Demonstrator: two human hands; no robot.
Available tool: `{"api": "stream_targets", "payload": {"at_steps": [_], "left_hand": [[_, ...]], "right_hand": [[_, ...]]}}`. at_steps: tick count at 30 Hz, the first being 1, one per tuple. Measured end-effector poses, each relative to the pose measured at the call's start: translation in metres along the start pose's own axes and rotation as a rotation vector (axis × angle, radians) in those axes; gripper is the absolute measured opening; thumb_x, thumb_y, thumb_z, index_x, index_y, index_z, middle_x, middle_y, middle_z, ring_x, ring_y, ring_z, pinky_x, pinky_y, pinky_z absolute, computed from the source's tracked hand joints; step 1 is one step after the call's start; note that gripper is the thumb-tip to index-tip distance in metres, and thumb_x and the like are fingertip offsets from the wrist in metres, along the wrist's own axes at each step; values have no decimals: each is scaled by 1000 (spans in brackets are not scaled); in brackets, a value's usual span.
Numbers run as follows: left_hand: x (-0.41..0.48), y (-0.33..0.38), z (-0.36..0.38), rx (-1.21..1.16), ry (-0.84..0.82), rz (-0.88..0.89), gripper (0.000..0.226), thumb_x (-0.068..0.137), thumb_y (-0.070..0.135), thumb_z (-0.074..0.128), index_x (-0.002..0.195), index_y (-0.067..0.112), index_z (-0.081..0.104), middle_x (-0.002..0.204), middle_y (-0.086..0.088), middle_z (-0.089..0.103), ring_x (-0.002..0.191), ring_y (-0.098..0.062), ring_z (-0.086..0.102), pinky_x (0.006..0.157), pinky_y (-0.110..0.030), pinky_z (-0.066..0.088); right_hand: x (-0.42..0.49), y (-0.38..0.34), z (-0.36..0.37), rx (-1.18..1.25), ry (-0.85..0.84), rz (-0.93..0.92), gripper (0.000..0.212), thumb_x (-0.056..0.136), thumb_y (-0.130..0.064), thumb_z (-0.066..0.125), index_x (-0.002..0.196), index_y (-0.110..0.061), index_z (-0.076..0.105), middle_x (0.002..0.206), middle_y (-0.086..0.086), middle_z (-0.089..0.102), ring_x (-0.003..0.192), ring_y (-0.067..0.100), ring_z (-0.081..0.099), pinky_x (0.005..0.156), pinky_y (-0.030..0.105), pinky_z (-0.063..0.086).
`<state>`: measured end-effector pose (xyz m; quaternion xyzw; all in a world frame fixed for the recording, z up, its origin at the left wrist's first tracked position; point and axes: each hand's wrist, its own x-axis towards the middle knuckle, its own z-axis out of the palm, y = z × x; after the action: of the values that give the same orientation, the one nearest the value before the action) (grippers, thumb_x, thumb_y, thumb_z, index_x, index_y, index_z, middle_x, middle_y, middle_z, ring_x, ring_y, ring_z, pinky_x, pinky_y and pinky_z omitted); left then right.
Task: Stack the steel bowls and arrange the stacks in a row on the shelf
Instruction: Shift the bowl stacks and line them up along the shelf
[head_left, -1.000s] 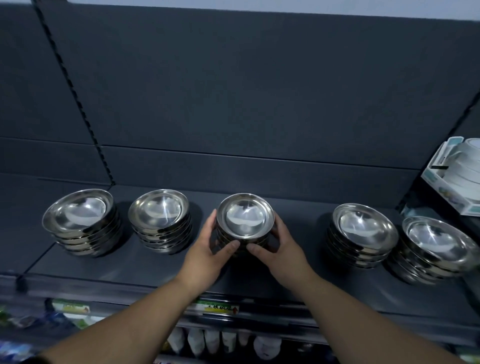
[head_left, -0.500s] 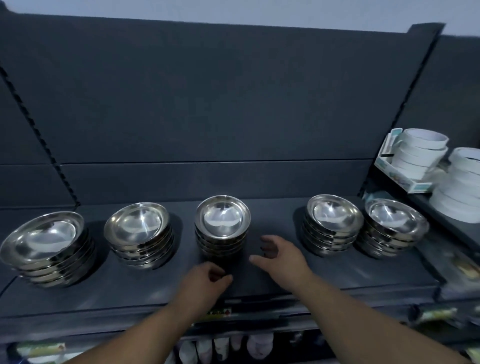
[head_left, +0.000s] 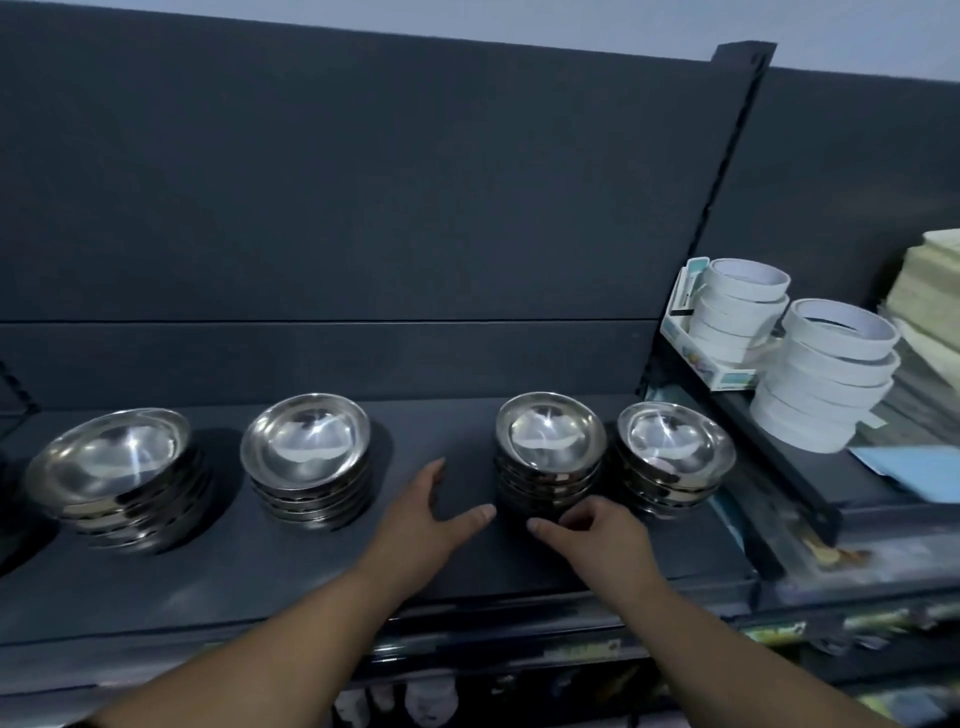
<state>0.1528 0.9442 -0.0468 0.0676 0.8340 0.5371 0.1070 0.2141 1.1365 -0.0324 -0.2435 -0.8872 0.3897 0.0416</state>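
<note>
L hand (head_left: 422, 521) spread, R hand (head_left: 598, 531) loosely curled

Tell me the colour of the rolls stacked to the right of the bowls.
White; the rolls show best in the head view.

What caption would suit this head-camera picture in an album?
Left hand and right hand near one stack of steel bowls, among four on a dark shelf.
</note>
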Motion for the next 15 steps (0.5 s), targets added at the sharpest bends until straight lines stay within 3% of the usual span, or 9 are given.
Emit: {"api": "stream_targets", "payload": {"at_steps": [3, 5, 8, 10, 13, 15], "left_hand": [[7, 7, 18, -52, -5, -12, 105, 67, 37, 86, 151, 24, 24, 154, 1, 34, 137, -15, 38, 112, -33, 36], [8, 12, 28, -59, -7, -8, 108, 67, 34, 87, 152, 26, 21, 153, 6, 32, 138, -14, 36, 111, -29, 35], [8, 18, 41, -117, -8, -6, 107, 67, 27, 87, 152, 29, 21, 145, 11, 39, 131, -8, 40, 110, -28, 36], [8, 20, 47, -161, -10, -1, 102, 69, 18, 86, 150, 28, 25, 133, 20, 47, 123, -1, 48, 106, -21, 39], [10, 22, 51, -251, -25, 14, 94, 72, 5, 82, 146, 29, 28, 115, 33, 52, 100, 21, 55, 87, -5, 45], [12, 19, 49, -292, -26, 2, 95, 74, 2, 80, 147, 28, 26, 112, 34, 52, 93, 26, 54, 82, -4, 46]], "right_hand": [[10, 5, -11, -49, -21, -8, 47, 64, -49, 84, 80, -19, 52, 74, -10, 56, 69, 6, 51, 52, 9, 31], [16, 6, -14, -69, -70, -24, 52, 63, -48, 85, 87, -17, 49, 82, -7, 57, 72, 7, 51, 54, 17, 34], [21, 4, -17, -32, -150, -46, 68, 65, -46, 84, 109, -9, 48, 99, -2, 57, 88, 13, 54, 70, 20, 38], [23, 2, -17, -8, -184, -58, 74, 67, -47, 83, 116, -6, 46, 107, 2, 59, 95, 16, 58, 71, 20, 39], [24, 0, -14, -2, -237, -77, 66, 70, -45, 81, 114, -9, 46, 103, -2, 57, 90, 12, 54, 57, 15, 37], [24, 1, -10, 4, -249, -85, 58, 70, -44, 81, 106, -14, 47, 99, -4, 57, 87, 11, 54, 55, 11, 34]]}}
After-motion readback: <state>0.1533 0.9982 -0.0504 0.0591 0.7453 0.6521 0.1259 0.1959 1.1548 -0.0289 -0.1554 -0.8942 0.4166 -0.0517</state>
